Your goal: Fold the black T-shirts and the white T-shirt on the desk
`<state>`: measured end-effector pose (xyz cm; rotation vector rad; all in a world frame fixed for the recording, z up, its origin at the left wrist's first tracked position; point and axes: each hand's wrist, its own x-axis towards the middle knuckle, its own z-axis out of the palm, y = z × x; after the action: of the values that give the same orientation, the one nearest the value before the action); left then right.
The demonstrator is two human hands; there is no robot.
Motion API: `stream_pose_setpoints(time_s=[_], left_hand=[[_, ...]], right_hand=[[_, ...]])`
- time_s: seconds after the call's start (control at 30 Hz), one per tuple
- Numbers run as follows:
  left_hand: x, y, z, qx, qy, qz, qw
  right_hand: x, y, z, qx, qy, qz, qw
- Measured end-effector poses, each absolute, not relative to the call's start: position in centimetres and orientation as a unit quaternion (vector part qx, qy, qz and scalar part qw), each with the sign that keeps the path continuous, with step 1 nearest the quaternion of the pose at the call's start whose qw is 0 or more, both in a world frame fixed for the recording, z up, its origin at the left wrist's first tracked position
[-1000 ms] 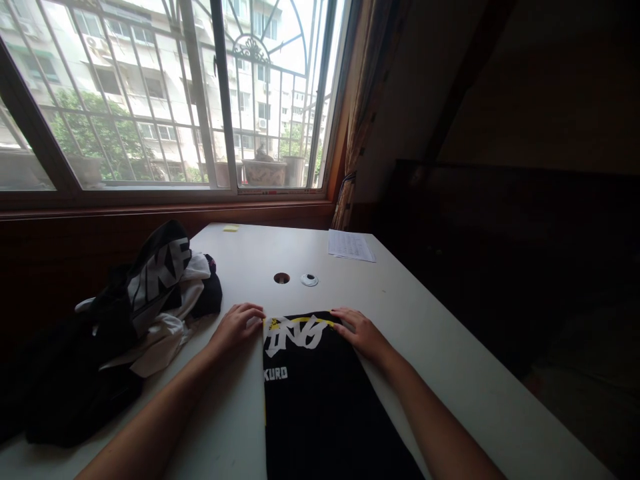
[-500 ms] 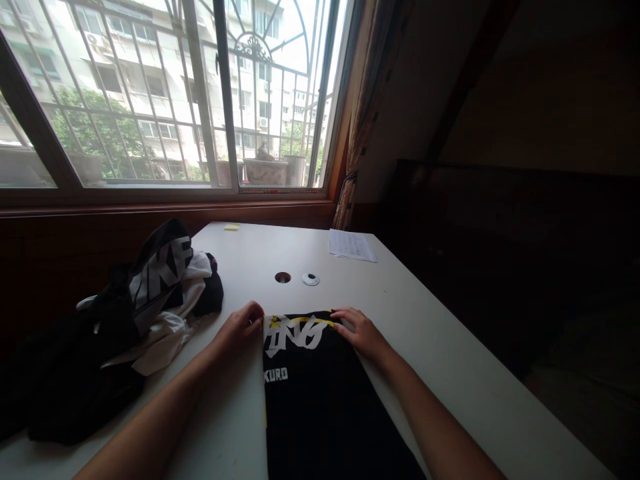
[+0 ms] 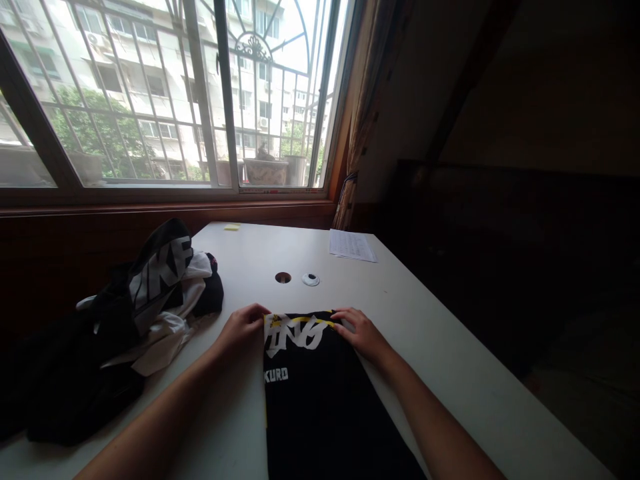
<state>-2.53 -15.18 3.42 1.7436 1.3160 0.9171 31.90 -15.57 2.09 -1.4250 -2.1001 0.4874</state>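
Observation:
A black garment [image 3: 325, 407], folded into a long flat strip, lies on the white table with its near end cut off by the lower edge of view. White lettering and yellow marks show at its far end, and "KURO" is printed lower down. My left hand [image 3: 246, 325] is at the far left corner, its fingertips closed on the edge of the cloth. At the far right corner my right hand [image 3: 361, 333] grips the fabric, thumb apart below the fingers and on the cloth.
A heap of black and white clothes [image 3: 160, 287] is on the table [image 3: 250, 257] at left. Farther back are a yellow sticky note [image 3: 232, 227], printed papers [image 3: 353, 245], a cable hole [image 3: 283, 277] and a round cover [image 3: 311, 279]. A barred window stands behind.
My left hand has shifted slightly right, its fingers now reaching over the garment's far left corner. The right hand and the garment stay almost the same.

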Motion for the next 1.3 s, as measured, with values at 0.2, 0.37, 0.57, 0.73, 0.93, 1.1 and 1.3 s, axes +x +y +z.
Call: stream_pose_setpoints(time_s=[0.2, 0.37, 0.57, 0.73, 0.93, 1.1, 1.3], left_hand=[[-3.2, -14.8, 3.3, 0.623, 0.493, 0.404, 0.454], [-3.6, -15.0, 3.8, 0.581, 0.479, 0.424, 0.504], [-3.4, -15.1, 4.1, 0.548, 0.484, 0.409, 0.546], [-2.9, -14.9, 3.7, 0.596, 0.554, 0.387, 0.435], [-2.8, -15.2, 3.3, 0.653, 0.563, 0.360, 0.356], [-3.0, -15.4, 3.5, 0.669, 0.588, 0.344, 0.297], [-2.9, -15.4, 3.4, 0.687, 0.597, 0.343, 0.232]], right_hand=[[31.8, -15.5, 2.2, -0.550, -0.770, 0.200, 0.254], [31.5, -15.5, 2.3, -0.551, -0.771, 0.194, 0.252], [31.5, -15.4, 2.2, -0.555, -0.770, 0.194, 0.248], [31.1, -15.9, 2.7, -0.555, -0.777, 0.173, 0.244], [29.1, -17.0, 3.8, -0.476, -0.848, 0.156, 0.172], [28.2, -17.2, 3.9, -0.485, -0.849, 0.190, 0.091], [28.9, -16.9, 3.5, -0.504, -0.838, 0.185, 0.101]])
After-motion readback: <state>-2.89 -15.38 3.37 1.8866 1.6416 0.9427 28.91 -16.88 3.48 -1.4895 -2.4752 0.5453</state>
